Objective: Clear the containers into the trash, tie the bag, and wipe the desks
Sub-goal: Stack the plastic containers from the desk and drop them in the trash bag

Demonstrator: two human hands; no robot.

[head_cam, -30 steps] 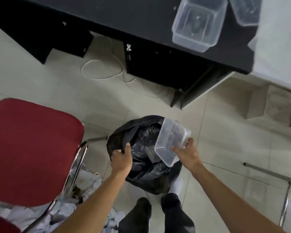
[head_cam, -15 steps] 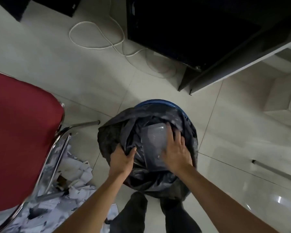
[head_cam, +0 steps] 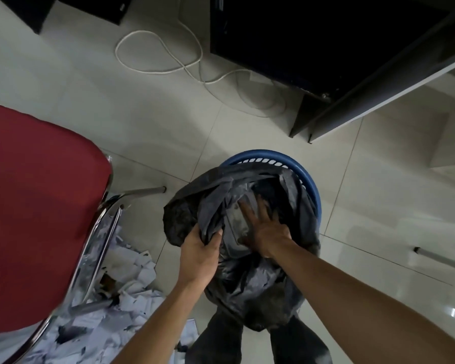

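Since half a second ago the right grip [head_cam: 265,232] has pushed further down into the black trash bag [head_cam: 250,282], and more of the blue basket [head_cam: 268,155] that carries the bag now shows behind it. That grip lies flat with its fingers [head_cam: 247,210] spread and straight, pressing on the clear container [head_cam: 235,223], which sits inside the mouth of the bag, directly under the palm and fingers and partly hidden by them. The container's pale wall shows just to the left of the fingers, between the two grips. The left grip [head_cam: 200,254] is curled round a fold of the bag's near-left edge, thumb on top, pinching the plastic and holding it up beside the container without touching the container itself. A slack flap of the bag bulges out to the left above this grip. The person's dark trouser legs [head_cam: 216,337] stand just below the basket. A red chair [head_cam: 37,206] with a chrome frame stands to the left, and torn white paper [head_cam: 134,266] is heaped on the floor beneath it. A white cable [head_cam: 155,72] loops across the pale tiles toward the black counter [head_cam: 326,35] at the upper right
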